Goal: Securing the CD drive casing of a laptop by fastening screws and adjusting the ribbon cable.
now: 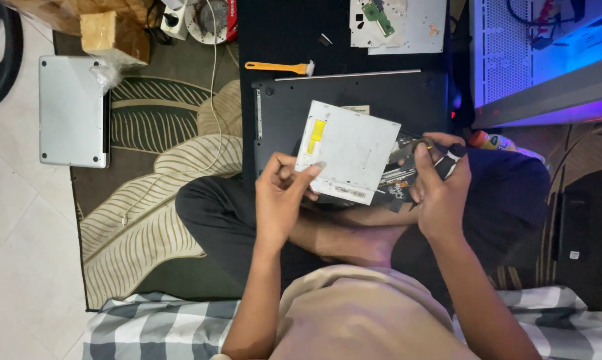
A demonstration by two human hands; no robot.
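My left hand grips the near left corner of a flat silver optical drive with a yellow sticker, tilted up over my lap. My right hand is shut on a black-handled screwdriver, whose tip points at the drive's right side. Beneath the drive lies an opened black laptop base, with part of its circuit board showing by my right hand.
An orange-handled brush lies beyond the laptop base. A white panel with a small green circuit board sits at the top. A closed silver laptop rests on the leaf-pattern rug at left. A lit computer case stands at right.
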